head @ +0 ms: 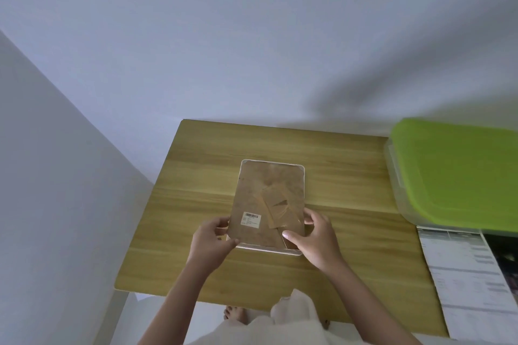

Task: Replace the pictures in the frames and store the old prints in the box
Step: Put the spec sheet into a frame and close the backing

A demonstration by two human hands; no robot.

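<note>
Head view: picture frame (pixel 269 204) lay face down near the middle of the wooden table (pixel 196 176), brown backing board up, fold-out stand flat against it. White barcode sticker (pixel 251 219) sat on the backing's lower left. Left hand (pixel 208 235) gripped the frame's near-left corner — thumb on the backing, fingers curled round the edge. Right hand (pixel 316 238) clamped the near-right corner the same way, thumb pressed on the backing by the stand's foot. Near edge looked slightly lifted off the table; couldn't confirm. Box (pixel 459 173) with green lid, shut, sat at the table's far-right edge, well apart from the frame. Printed sheets (pixel 465 274) lay just in front of the box — text too blurred to read.
</note>
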